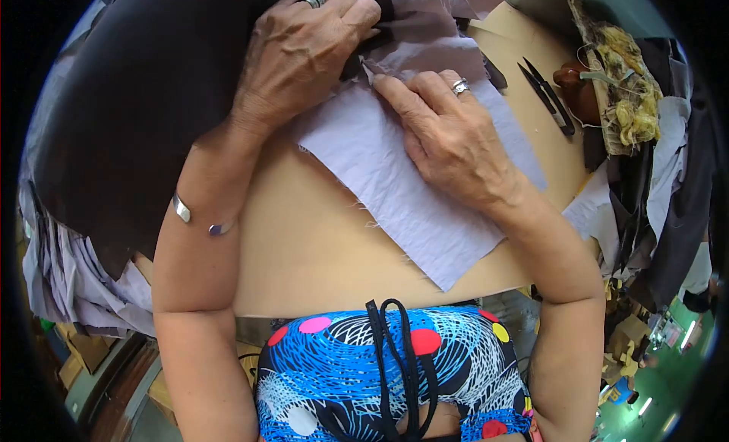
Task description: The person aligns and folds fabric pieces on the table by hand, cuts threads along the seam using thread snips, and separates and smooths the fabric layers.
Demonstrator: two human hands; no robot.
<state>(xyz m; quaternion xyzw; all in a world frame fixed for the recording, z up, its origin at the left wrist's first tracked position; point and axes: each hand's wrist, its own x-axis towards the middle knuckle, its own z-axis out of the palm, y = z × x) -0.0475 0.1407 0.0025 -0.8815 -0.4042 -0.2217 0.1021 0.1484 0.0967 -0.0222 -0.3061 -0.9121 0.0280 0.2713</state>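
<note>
Matt, wrinkled, fraying pale cloth (395, 191) lies on a smooth tabletop (288, 267); smooth dark cloth (129, 115) drapes the left, near a polished metal bracelet (182, 208), and rough, tangled thread (638, 123) sits at far right.

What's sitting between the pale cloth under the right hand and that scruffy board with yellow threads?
In the head view, a black two-pointed tool and a rounded brown object, with tan tabletop showing between the tool and the pale cloth.
</note>
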